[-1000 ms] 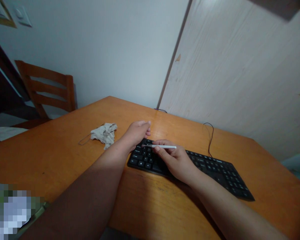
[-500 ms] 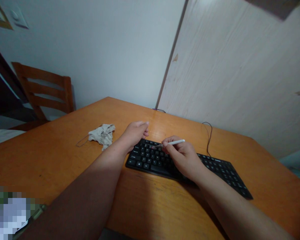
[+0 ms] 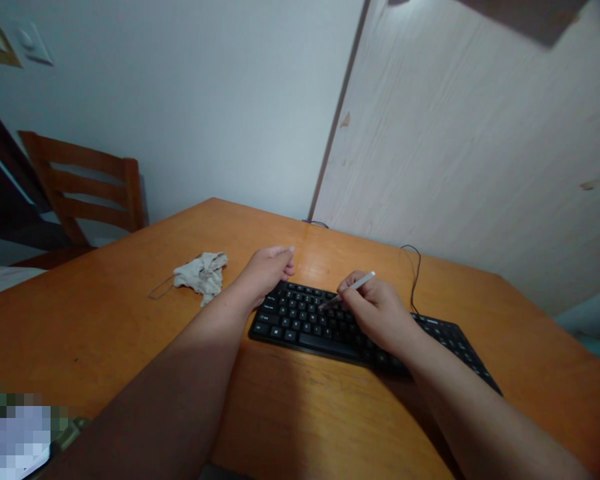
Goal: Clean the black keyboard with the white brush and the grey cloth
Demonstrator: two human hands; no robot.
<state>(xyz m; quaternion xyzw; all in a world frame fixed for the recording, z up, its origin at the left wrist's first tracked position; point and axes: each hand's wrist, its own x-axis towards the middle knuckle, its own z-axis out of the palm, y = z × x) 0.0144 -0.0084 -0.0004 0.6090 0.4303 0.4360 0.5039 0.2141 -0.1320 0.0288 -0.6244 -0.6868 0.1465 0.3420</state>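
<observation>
Head view, frame centre: left hand [image 3: 267, 267], fingers together, curls over the keyboard [image 3: 300, 320] corner, likely steadying it. Right hand [image 3: 377, 310] pinches a white stick [image 3: 353, 288] pen-fashion, tip angled down between the keys. Cloth [image 3: 200, 275] lies left.

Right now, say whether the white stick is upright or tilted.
Tilted: right hand holds the white stick slanting down toward the keyboard.

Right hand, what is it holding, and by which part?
The right hand pinches a thin white stick near its middle, lower tip on the keyboard keys. The left hand holds nothing.
</observation>
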